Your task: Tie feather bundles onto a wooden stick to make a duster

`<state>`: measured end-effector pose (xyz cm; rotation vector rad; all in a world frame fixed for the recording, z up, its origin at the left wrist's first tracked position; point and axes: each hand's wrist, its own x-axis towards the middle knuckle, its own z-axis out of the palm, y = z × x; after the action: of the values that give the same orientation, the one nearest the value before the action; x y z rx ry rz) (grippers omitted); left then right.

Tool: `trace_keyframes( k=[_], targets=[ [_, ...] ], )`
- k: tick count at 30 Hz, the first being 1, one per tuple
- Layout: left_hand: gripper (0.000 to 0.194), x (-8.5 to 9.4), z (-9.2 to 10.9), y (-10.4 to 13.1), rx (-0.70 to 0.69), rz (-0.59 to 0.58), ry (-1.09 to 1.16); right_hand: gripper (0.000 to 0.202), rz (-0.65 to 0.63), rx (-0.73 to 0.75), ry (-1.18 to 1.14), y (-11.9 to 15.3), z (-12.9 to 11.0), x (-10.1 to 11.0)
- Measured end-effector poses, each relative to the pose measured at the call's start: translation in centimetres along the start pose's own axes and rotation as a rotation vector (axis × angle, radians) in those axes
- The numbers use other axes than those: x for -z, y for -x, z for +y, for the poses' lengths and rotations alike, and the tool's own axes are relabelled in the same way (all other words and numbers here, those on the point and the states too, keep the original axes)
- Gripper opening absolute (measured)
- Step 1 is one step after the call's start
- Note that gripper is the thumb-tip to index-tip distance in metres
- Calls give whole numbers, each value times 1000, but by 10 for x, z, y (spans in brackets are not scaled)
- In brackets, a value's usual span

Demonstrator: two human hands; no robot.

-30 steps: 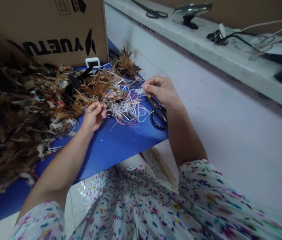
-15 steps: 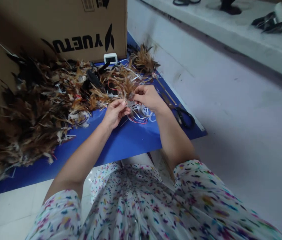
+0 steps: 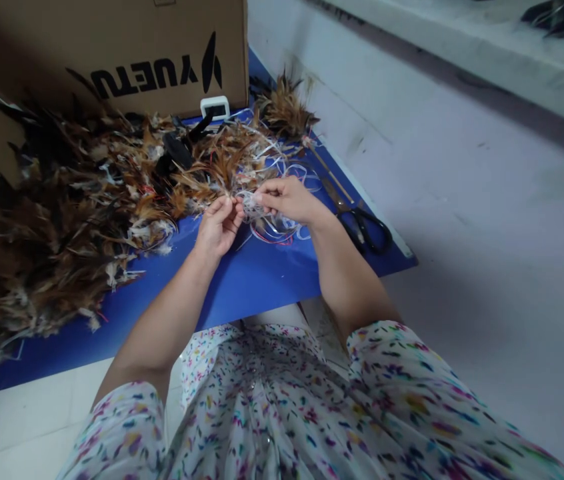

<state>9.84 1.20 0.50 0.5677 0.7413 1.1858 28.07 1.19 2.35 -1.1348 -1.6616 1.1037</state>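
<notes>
A small bunch of brown feathers (image 3: 224,175) is pinched near its base in my left hand (image 3: 216,227), its tips fanning up and away. Just to the right, my right hand (image 3: 289,201) is closed, thumb against fingers, at a tangle of pale strands (image 3: 251,205) beside the bunch. Whether these strands are ribbon or feather down is too small to tell. Loose white and red ribbon (image 3: 282,237) curls on the blue tabletop (image 3: 262,280) below and behind my right hand.
A big heap of brown and black feathers (image 3: 72,227) covers the left side. Black-handled scissors (image 3: 369,230) and a thin stick (image 3: 332,175) lie to the right, by the wall. At the back stand a cardboard box (image 3: 157,80), a small white-framed device (image 3: 215,107) and another feather bundle (image 3: 287,110).
My left hand has shifted slightly left with the feather bunch. My right hand has come off the feathers and down to the pale strands. The camera view has tilted a little.
</notes>
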Motion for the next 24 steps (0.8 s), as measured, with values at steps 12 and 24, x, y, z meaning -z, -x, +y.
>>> trace_keyframes(
  k=[12,24],
  targets=[
    [22,11,4,-8,-42,0,19,35,326,-62,-68,-2,2,18],
    [21,16,7,-12,-82,10,30,24,595,-81,-64,-12,23,38]
  ],
)
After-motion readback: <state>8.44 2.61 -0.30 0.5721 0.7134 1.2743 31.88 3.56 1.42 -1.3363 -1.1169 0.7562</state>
